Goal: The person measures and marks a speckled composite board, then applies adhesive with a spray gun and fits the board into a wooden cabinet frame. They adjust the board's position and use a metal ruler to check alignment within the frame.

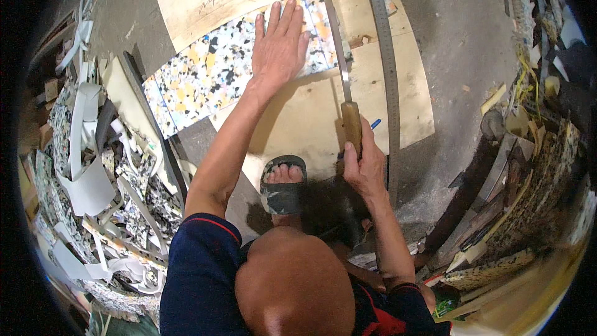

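Observation:
My left hand point(278, 46) lies flat, fingers stretched, on a speckled foam sheet point(208, 65) of white, black and yellow bits. Thin blue lines mark the sheet near both ends. My right hand point(365, 165) is wrapped round the wooden handle of a long knife point(339, 43). Its narrow blade points away from me and lies across the right end of the foam. Whether the edge has gone into the foam, I cannot tell. Beneath the foam are pale boards point(298, 109), the far one with handwriting on it.
A long metal ruler point(387, 68) runs beside the knife on the right, a blue pen point(375, 124) between them. A small foam offcut point(390, 6) lies at the far end. Foam scraps point(93, 186) heap on the left; more scraps point(528, 205) pile on the right. My sandalled foot point(283, 183) stands close in front.

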`<state>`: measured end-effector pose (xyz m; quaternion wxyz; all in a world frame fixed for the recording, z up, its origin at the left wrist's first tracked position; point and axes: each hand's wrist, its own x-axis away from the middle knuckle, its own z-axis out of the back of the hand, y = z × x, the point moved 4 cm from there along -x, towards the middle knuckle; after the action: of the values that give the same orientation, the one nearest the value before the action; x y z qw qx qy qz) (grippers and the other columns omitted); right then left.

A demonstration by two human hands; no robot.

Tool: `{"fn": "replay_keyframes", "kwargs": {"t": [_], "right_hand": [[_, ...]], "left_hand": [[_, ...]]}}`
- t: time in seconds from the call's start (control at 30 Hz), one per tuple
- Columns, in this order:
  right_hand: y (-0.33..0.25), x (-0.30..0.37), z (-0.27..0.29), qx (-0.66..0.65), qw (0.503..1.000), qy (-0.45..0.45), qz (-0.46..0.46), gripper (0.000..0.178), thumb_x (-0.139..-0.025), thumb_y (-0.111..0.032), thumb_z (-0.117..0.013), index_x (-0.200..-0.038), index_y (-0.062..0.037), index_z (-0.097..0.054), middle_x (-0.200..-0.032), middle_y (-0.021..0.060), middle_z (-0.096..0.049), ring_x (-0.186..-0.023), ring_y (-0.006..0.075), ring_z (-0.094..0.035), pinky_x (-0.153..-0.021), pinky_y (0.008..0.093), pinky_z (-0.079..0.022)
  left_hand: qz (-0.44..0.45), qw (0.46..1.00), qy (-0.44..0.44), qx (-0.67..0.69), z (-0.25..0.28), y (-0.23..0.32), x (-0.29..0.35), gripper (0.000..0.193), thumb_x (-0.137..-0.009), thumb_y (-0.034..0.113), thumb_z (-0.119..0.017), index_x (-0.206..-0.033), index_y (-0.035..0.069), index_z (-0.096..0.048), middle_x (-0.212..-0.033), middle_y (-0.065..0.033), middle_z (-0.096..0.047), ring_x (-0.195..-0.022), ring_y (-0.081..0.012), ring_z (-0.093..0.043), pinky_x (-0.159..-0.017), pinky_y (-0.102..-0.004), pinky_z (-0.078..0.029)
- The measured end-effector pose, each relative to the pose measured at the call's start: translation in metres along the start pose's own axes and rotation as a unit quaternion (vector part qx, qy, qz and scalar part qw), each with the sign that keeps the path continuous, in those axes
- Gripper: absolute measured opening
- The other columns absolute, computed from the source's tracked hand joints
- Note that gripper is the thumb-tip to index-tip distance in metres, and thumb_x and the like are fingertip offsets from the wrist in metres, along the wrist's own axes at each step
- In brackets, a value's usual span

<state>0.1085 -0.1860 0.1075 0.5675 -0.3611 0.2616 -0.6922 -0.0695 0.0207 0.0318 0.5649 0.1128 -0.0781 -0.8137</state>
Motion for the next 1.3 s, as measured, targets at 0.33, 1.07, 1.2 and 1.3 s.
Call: {"fn": "replay_keyframes", "kwargs": {"t": [0.33, 1.07, 1.2, 1.3], "right_hand": [[0.014, -0.003, -0.016, 0.137, 0.986, -0.016, 0.091, 0.077, -0.094, 0.000, -0.062, -0.162, -0.0169, -0.031, -0.090, 0.0175, -0.056, -0.071, 0.0373, -0.060, -0.061, 0.0468, -0.053], [0.018, 0.000, -0.025, 0.139, 0.988, -0.036, 0.050, 0.076, -0.094, 0.004, -0.059, -0.161, -0.0176, -0.033, -0.088, 0.0174, -0.058, -0.076, 0.0340, -0.059, -0.068, 0.0453, -0.051], [0.017, -0.001, -0.024, 0.137, 0.988, -0.030, 0.064, 0.076, -0.094, 0.004, -0.059, -0.162, -0.0178, -0.032, -0.087, 0.0170, -0.058, -0.075, 0.0330, -0.059, -0.068, 0.0450, -0.051], [0.017, -0.002, -0.023, 0.135, 0.988, -0.032, 0.067, 0.077, -0.094, 0.004, -0.059, -0.162, -0.0180, -0.031, -0.086, 0.0167, -0.058, -0.075, 0.0321, -0.059, -0.068, 0.0451, -0.051]], "left_hand": [[-0.018, 0.999, 0.034, -0.019, -0.007, -0.001, 0.001, 0.054, -0.107, 0.035, -0.038, -0.155, 0.010, -0.040, -0.166, -0.0096, -0.032, -0.154, -0.0383, -0.024, -0.123, -0.0622, -0.017], [-0.024, 1.000, 0.010, -0.016, 0.010, 0.004, -0.007, 0.059, -0.100, 0.030, -0.049, -0.150, 0.001, -0.044, -0.160, -0.0186, -0.038, -0.150, -0.0401, -0.029, -0.123, -0.0578, -0.019], [-0.020, 1.000, 0.003, -0.011, 0.009, 0.004, -0.007, 0.059, -0.100, 0.031, -0.049, -0.151, 0.001, -0.044, -0.160, -0.0185, -0.037, -0.151, -0.0400, -0.028, -0.123, -0.0577, -0.018], [-0.021, 1.000, 0.004, -0.013, 0.008, 0.003, -0.007, 0.059, -0.100, 0.031, -0.049, -0.151, 0.001, -0.044, -0.160, -0.0183, -0.037, -0.151, -0.0400, -0.028, -0.123, -0.0578, -0.018]]}}
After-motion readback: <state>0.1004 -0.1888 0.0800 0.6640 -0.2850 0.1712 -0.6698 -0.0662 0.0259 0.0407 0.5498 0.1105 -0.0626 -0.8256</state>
